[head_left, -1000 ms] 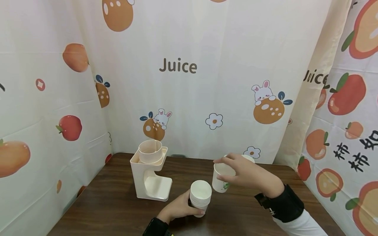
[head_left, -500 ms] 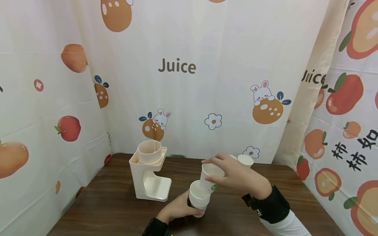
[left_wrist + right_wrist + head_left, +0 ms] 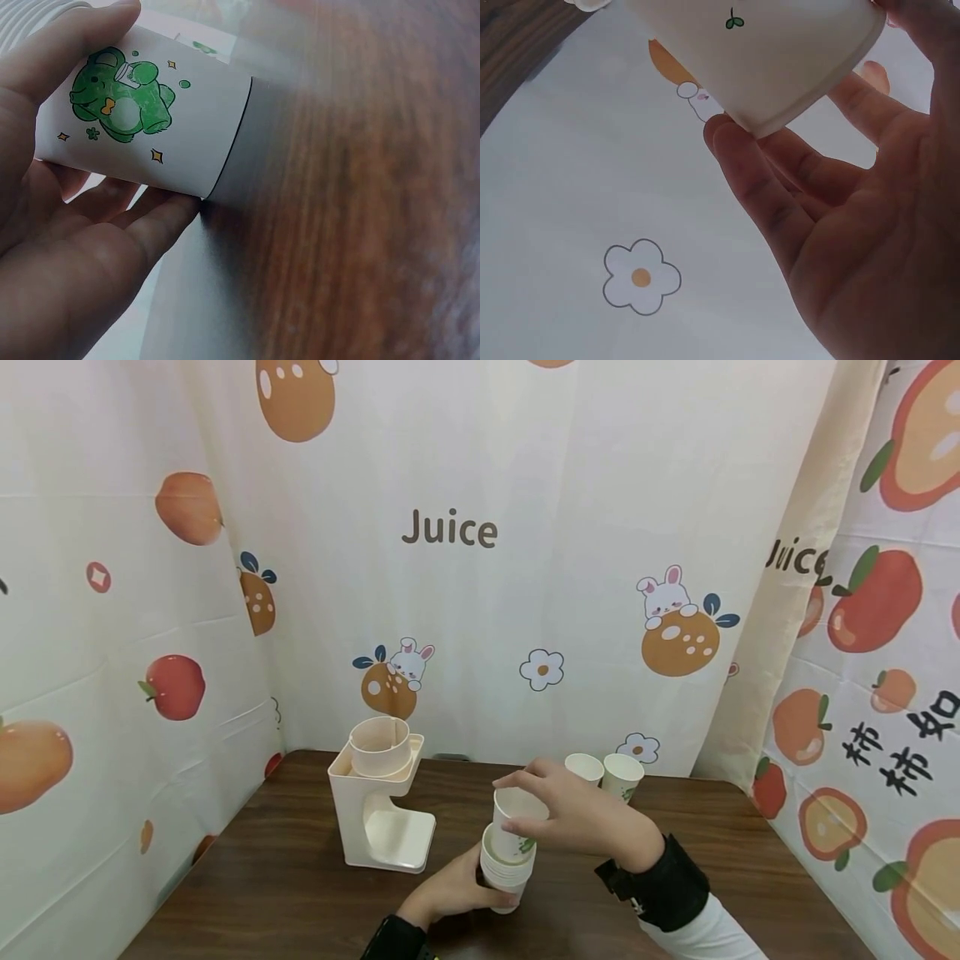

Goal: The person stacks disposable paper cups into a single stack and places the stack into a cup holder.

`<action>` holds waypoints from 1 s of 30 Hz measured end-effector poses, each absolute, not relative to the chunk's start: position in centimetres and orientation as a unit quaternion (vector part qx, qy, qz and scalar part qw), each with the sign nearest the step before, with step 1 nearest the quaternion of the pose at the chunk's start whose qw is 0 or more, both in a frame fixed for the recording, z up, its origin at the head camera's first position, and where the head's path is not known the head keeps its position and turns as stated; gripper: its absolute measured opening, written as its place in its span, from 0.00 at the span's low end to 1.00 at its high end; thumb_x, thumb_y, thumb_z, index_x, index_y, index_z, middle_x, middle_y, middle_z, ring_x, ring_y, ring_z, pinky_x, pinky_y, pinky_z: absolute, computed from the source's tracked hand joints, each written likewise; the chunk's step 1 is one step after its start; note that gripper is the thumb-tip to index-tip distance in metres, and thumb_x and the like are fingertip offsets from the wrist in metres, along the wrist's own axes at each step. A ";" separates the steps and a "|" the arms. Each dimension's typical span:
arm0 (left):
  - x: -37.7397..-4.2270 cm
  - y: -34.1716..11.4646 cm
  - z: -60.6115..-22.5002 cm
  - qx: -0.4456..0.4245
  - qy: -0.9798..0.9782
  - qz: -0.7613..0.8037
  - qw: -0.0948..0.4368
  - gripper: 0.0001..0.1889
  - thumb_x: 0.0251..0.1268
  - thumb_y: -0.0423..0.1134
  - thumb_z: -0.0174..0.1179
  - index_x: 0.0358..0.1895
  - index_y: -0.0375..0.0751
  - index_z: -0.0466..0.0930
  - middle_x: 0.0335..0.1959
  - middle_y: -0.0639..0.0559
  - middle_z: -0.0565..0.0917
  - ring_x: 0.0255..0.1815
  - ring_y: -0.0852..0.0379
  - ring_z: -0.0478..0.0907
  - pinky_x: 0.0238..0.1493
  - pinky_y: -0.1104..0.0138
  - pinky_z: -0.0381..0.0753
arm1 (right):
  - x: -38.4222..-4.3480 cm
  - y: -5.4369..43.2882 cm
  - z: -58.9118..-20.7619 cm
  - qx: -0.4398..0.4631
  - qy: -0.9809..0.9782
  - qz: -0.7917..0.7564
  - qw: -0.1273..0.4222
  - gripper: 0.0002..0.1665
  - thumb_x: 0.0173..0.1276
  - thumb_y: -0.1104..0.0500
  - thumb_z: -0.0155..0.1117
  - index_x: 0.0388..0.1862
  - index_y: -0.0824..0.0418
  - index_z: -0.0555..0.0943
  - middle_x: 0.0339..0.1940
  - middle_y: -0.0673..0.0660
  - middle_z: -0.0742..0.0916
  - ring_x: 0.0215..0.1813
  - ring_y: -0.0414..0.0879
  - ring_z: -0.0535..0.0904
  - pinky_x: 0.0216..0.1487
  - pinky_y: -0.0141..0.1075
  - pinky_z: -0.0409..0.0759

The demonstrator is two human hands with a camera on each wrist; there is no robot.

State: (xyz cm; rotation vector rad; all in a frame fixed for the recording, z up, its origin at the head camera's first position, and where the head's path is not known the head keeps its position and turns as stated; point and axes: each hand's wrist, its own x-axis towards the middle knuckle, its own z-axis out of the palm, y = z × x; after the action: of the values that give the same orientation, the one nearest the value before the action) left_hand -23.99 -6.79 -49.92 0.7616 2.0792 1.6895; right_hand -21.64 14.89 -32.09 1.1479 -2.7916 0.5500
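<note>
My left hand [image 3: 448, 887] grips a stack of white paper cups [image 3: 504, 878], thumb and fingers wrapped round its side. In the left wrist view, the stack's lowest cup [image 3: 191, 127] carries a green cartoon animal, and its base is close to the tabletop. My right hand [image 3: 573, 810] pinches a single paper cup [image 3: 512, 814] by its rim, mouth up. That cup's lower part sits inside the mouth of the stack. The right wrist view shows the fingertips [image 3: 735, 142] at the rim of this cup [image 3: 795, 67].
Two more paper cups, one on the left [image 3: 583, 767] and one on the right [image 3: 622, 774], stand at the table's back, partly behind my right hand. A cream-coloured stand [image 3: 352, 818] with a round holder [image 3: 381, 747] stands left on the dark wooden table [image 3: 262, 877]. Printed curtains [image 3: 465, 610] enclose it.
My right hand has carried its cup left and down, from beside the stack to inside the stack's mouth. The two back cups have come into fuller view. My left hand stays put.
</note>
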 end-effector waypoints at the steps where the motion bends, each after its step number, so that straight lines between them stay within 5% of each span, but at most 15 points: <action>1: -24.0 -6.8 -49.9 0.269 0.734 0.597 0.178 0.39 0.58 0.37 0.73 0.71 0.51 0.61 0.58 0.55 0.76 0.61 0.53 0.72 0.63 0.48 0.66 | -21.7 14.8 -32.2 0.377 -0.908 0.180 0.036 0.26 0.71 0.40 0.64 0.65 0.44 0.78 0.52 0.49 0.78 0.48 0.43 0.76 0.46 0.40 0.79; 30: -23.8 -6.8 -49.9 0.271 0.728 0.604 0.181 0.41 0.59 0.40 0.73 0.73 0.47 0.60 0.56 0.53 0.77 0.56 0.53 0.76 0.58 0.54 0.72 | -22.1 14.0 -37.6 0.409 -0.895 0.169 0.056 0.24 0.71 0.42 0.65 0.63 0.46 0.81 0.46 0.48 0.78 0.50 0.42 0.72 0.45 0.36 0.77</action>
State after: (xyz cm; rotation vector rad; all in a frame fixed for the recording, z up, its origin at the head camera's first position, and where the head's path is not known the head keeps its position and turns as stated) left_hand -23.81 -6.81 -49.92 0.7645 2.0549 1.7043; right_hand -22.15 14.02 -37.58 1.2400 -2.7168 0.5124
